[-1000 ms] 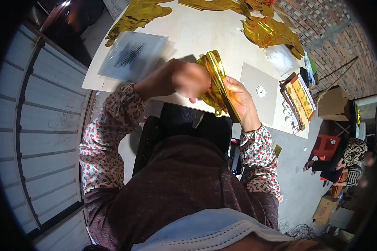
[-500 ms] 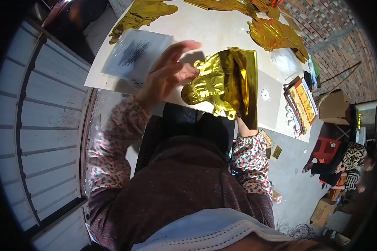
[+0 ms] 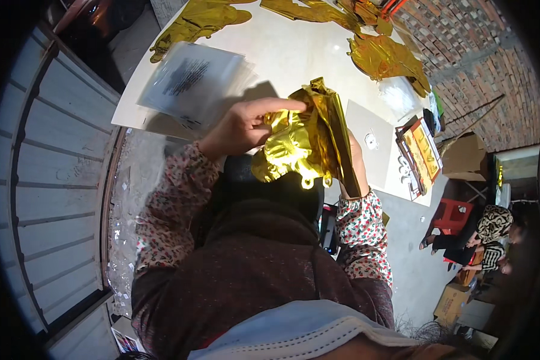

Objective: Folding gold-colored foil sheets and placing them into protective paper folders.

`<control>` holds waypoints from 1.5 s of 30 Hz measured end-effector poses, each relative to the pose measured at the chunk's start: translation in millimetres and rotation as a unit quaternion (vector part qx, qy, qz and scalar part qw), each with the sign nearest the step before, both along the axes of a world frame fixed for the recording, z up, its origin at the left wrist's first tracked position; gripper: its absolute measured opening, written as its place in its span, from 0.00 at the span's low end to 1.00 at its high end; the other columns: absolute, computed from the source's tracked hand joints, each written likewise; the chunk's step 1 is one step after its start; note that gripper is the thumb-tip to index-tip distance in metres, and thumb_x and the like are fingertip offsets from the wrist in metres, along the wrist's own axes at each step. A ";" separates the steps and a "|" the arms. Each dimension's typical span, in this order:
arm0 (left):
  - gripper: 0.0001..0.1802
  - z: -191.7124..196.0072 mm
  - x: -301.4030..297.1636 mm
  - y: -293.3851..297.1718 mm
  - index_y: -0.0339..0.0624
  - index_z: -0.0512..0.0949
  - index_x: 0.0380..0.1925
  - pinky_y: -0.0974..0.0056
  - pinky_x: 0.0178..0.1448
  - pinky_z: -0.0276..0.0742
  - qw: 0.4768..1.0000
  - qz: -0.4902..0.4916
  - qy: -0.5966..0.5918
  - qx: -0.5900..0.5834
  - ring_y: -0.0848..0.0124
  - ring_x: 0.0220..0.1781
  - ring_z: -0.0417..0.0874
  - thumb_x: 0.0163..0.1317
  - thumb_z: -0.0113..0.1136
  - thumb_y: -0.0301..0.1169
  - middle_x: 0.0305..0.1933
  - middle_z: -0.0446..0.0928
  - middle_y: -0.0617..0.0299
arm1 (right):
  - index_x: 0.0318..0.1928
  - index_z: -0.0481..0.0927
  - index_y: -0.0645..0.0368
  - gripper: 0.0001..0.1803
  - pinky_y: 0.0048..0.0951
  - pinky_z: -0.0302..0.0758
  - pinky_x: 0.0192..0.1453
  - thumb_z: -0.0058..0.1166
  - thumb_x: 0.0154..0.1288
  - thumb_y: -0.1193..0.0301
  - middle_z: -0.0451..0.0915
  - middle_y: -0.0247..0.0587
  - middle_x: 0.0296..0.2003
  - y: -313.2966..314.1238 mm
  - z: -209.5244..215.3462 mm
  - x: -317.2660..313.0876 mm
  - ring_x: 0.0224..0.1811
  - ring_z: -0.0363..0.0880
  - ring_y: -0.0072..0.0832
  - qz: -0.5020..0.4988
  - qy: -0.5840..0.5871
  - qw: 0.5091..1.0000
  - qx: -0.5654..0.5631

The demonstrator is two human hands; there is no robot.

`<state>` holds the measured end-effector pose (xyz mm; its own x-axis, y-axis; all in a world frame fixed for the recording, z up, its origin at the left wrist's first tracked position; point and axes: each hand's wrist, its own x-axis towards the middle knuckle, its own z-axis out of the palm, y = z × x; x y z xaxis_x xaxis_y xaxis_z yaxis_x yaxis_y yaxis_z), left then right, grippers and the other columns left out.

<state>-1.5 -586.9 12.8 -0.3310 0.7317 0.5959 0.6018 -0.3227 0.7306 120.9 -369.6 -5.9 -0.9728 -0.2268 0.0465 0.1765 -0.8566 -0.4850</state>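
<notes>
A flat, folded gold foil balloon (image 3: pixel 300 141) with small holed tabs along its lower edge is held up in front of me, over the near table edge. My left hand (image 3: pixel 240 127) is closed on its left side, the index finger stretched across the foil and the thumb below. My right hand (image 3: pixel 356 159) holds the balloon from behind at its right side; the foil hides most of those fingers. Left of my left hand lies a stack of clear plastic bags (image 3: pixel 189 81) with dark print.
More gold foil balloons (image 3: pixel 387 57) lie along the table's (image 3: pixel 294 45) far side. A grey card (image 3: pixel 366 141) and printed colored cards (image 3: pixel 421 155) lie at right. Beyond are a red stool (image 3: pixel 453 216), cardboard boxes (image 3: pixel 452 304) and people (image 3: pixel 492 231). A ribbed metal wall (image 3: pixel 57 180) stands left.
My left hand, apart from the foil with fingers spread before, has moved right and down onto the balloon and closed on it. The balloon has tilted and moved slightly toward me.
</notes>
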 end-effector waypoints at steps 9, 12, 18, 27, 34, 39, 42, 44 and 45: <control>0.12 62.9 -20.1 8.8 0.42 0.87 0.44 0.68 0.31 0.80 0.967 -0.161 0.197 -0.031 0.69 0.28 0.87 0.60 0.64 0.23 0.41 0.87 0.57 | 0.54 0.77 0.70 0.20 0.34 0.81 0.56 0.62 0.66 0.71 0.85 0.48 0.47 -8.3 -4.8 3.8 0.46 0.86 0.33 -0.036 -0.012 0.999 0.007; 0.12 58.4 -21.9 10.5 0.41 0.87 0.43 0.66 0.31 0.79 0.962 -0.188 0.191 -0.056 0.66 0.26 0.85 0.58 0.64 0.21 0.39 0.87 0.56 | 0.54 0.77 0.70 0.20 0.35 0.81 0.57 0.62 0.65 0.72 0.84 0.49 0.48 -6.9 -8.3 1.6 0.47 0.86 0.34 -0.010 -0.022 1.000 -0.011; 0.11 56.6 -18.5 2.3 0.37 0.86 0.40 0.62 0.35 0.79 0.967 -0.196 0.112 -0.115 0.62 0.28 0.85 0.55 0.64 0.20 0.32 0.85 0.53 | 0.56 0.75 0.70 0.22 0.40 0.81 0.59 0.61 0.66 0.71 0.82 0.50 0.51 5.3 -35.5 -12.1 0.50 0.85 0.38 0.029 -0.032 0.999 0.028; 0.13 54.1 -6.5 -0.2 0.25 0.82 0.40 0.68 0.44 0.84 0.899 -0.073 -0.295 -0.314 0.69 0.36 0.87 0.67 0.60 0.28 0.37 0.84 0.52 | 0.57 0.76 0.64 0.18 0.38 0.81 0.58 0.58 0.69 0.71 0.83 0.45 0.49 -8.2 -55.2 -19.4 0.49 0.84 0.35 0.038 -0.051 0.998 -0.014; 0.17 72.1 -5.9 5.2 0.30 0.81 0.46 0.69 0.44 0.81 0.889 -0.032 -0.299 -0.346 0.71 0.38 0.87 0.70 0.58 0.36 0.38 0.85 0.54 | 0.57 0.77 0.62 0.18 0.30 0.85 0.44 0.58 0.69 0.70 0.84 0.42 0.44 -11.6 -64.6 -25.9 0.41 0.85 0.30 0.022 -0.050 0.998 0.033; 0.18 77.7 -3.8 8.1 0.28 0.81 0.42 0.69 0.39 0.81 0.864 -0.031 -0.299 -0.403 0.69 0.35 0.88 0.71 0.56 0.37 0.36 0.84 0.54 | 0.56 0.77 0.63 0.18 0.31 0.85 0.44 0.59 0.69 0.70 0.84 0.44 0.44 -19.0 -52.5 -20.1 0.40 0.86 0.31 0.022 -0.040 0.999 0.002; 0.18 72.2 -2.1 16.8 0.28 0.82 0.37 0.70 0.34 0.78 0.855 -0.026 -0.286 -0.432 0.72 0.30 0.85 0.70 0.57 0.37 0.32 0.84 0.55 | 0.54 0.78 0.64 0.16 0.31 0.85 0.45 0.59 0.68 0.73 0.84 0.43 0.44 -32.9 -22.7 3.7 0.40 0.86 0.30 -0.017 -0.027 0.999 0.012; 0.18 76.9 0.3 22.0 0.27 0.82 0.35 0.70 0.33 0.77 0.862 -0.016 -0.261 -0.435 0.74 0.28 0.82 0.68 0.59 0.37 0.29 0.84 0.55 | 0.52 0.78 0.65 0.14 0.31 0.85 0.46 0.59 0.66 0.77 0.84 0.41 0.42 -30.2 -28.1 4.5 0.40 0.85 0.29 -0.029 0.012 0.999 -0.001; 0.18 78.5 1.5 22.9 0.27 0.82 0.33 0.70 0.32 0.75 0.867 -0.006 -0.237 -0.437 0.76 0.27 0.80 0.66 0.60 0.37 0.27 0.83 0.56 | 0.52 0.78 0.65 0.14 0.31 0.85 0.46 0.59 0.66 0.78 0.83 0.41 0.42 -33.4 -25.1 7.1 0.40 0.85 0.29 -0.058 -0.034 0.998 0.007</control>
